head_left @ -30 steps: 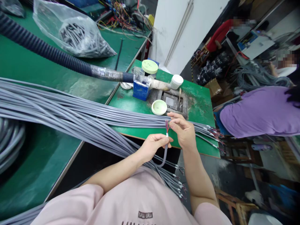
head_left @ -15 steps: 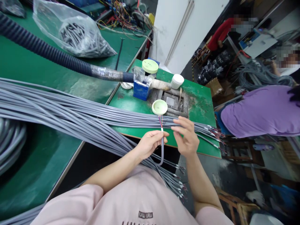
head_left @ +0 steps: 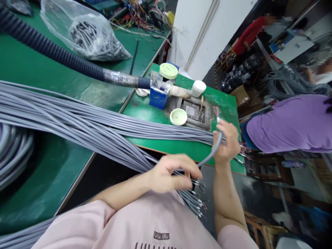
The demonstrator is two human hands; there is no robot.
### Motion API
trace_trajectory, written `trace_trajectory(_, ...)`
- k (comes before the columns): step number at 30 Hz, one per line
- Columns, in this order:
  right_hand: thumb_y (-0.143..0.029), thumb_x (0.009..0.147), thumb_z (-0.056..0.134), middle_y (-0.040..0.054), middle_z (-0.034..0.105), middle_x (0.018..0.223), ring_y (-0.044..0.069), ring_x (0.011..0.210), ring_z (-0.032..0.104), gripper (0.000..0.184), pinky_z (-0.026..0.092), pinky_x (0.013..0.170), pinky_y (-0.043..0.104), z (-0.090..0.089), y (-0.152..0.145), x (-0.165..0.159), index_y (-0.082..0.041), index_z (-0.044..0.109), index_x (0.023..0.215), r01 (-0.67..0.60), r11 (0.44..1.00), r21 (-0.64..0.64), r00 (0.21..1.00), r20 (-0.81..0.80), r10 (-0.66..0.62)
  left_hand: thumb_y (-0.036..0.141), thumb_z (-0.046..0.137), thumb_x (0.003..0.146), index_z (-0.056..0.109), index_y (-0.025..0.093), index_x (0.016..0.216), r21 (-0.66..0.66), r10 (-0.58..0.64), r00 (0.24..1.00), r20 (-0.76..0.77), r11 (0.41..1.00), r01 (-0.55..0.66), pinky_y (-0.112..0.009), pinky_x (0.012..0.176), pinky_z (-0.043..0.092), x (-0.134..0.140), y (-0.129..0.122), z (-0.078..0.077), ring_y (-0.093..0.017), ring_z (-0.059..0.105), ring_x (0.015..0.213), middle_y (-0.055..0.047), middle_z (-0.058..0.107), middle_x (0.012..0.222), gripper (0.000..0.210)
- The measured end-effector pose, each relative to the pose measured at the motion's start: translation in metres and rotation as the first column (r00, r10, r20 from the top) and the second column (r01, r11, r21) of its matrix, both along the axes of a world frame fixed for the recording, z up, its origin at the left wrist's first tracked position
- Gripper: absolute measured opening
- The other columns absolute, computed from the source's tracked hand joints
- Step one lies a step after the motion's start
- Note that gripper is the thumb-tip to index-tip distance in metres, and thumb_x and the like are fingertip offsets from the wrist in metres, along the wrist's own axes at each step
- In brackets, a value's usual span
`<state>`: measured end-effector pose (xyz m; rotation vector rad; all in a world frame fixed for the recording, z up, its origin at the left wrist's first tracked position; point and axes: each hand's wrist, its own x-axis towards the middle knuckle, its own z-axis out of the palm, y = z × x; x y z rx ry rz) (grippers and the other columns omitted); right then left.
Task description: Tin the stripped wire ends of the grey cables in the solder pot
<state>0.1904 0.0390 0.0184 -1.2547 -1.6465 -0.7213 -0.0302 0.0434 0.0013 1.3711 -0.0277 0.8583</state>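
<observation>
Grey sheathing covers the cable [head_left: 210, 156] that the right hand [head_left: 228, 143] grips between thumb and fingers, just below a white band [head_left: 218, 119]. Pinkish wires [head_left: 217, 111] stick out beyond the band, pointing toward the far side, over the surface of the small green table [head_left: 149, 116] just inside its right edge. From this grip the cable curves down past the table's near edge and behind the left hand [head_left: 167, 173], whose thumb and curled fingers stand apart; whether they touch the cable I cannot tell.

A bundle of grey cables [head_left: 155, 129] runs along the near edge, its stripped ends reaching the right edge. Behind it, a pale green dish [head_left: 178, 123] sits beside a metal frame [head_left: 195, 119]. A white tub [head_left: 198, 89] stands near the far edge, and a blue box [head_left: 157, 99] toward the left edge, beneath the hose [head_left: 119, 79].
</observation>
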Motion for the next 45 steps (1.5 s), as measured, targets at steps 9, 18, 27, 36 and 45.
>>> trace_trajectory(9, -0.026, 0.092, 0.052, 0.0031, 0.073, 0.09, 0.02, 0.085, 0.069, 0.019, 0.053, 0.085, 0.041, 0.044, 0.02, -0.015, -0.021, 0.068, 0.101, -0.042, 0.998, 0.043, 0.959, -0.279, 0.052, 0.029, 0.05, 0.091, 0.065, 0.018, 0.106, 0.798, 0.493, 0.855, -0.162, 0.575, -0.181, -0.044, 0.105, 0.035, 0.027, 0.006, -0.051, -0.023, 0.058, 0.112, -0.009, 0.069, 0.111, 0.024)
trace_trajectory(18, -0.036, 0.092, 0.05, 0.0032, 0.073, 0.087, 0.018, 0.081, 0.07, 0.021, 0.056, 0.076, 0.033, 0.032, 0.06, -0.031, -0.022, 0.065, 0.096, -0.279, 0.907, -0.316, 0.925, -0.342, 0.165, 0.029, 0.05, 0.09, 0.064, 0.02, 0.105, 0.856, 0.75, 0.658, -0.067, 0.382, -0.348, -0.045, 0.108, 0.029, 0.034, 0.03, -0.084, -0.021, 0.056, 0.116, -0.006, 0.069, 0.111, 0.023)
trace_trajectory(27, -0.039, 0.091, 0.05, 0.003, 0.072, 0.09, 0.02, 0.09, 0.067, 0.021, 0.052, 0.082, 0.033, 0.023, 0.092, -0.035, -0.025, 0.066, 0.093, -0.255, 0.847, -0.467, 0.96, -0.228, 0.163, 0.027, 0.053, 0.086, 0.063, 0.021, 0.106, 0.88, 0.737, 0.673, -0.058, 0.356, -0.314, -0.043, 0.11, 0.027, 0.036, 0.029, -0.091, -0.019, 0.055, 0.114, -0.003, 0.069, 0.107, 0.023)
trace_trajectory(36, -0.039, 0.092, 0.047, 0.0034, 0.071, 0.086, 0.019, 0.083, 0.065, 0.026, 0.048, 0.083, 0.032, 0.016, 0.108, -0.041, -0.022, 0.067, 0.09, -0.234, 0.797, -0.557, 0.972, -0.147, 0.183, 0.025, 0.049, 0.088, 0.063, 0.021, 0.101, 0.888, 0.74, 0.672, -0.016, 0.32, -0.331, -0.042, 0.109, 0.028, 0.035, 0.03, -0.088, -0.018, 0.057, 0.11, -0.003, 0.069, 0.105, 0.019)
trace_trajectory(45, -0.037, 0.092, 0.049, 0.0017, 0.071, 0.086, 0.018, 0.084, 0.064, 0.023, 0.048, 0.084, 0.032, 0.011, 0.114, -0.04, -0.024, 0.067, 0.088, -0.176, 0.811, -0.558, 0.983, -0.059, 0.173, 0.024, 0.049, 0.088, 0.064, 0.021, 0.102, 0.892, 0.738, 0.675, -0.019, 0.317, -0.322, -0.043, 0.109, 0.029, 0.034, 0.03, -0.088, -0.018, 0.057, 0.109, -0.003, 0.069, 0.106, 0.02)
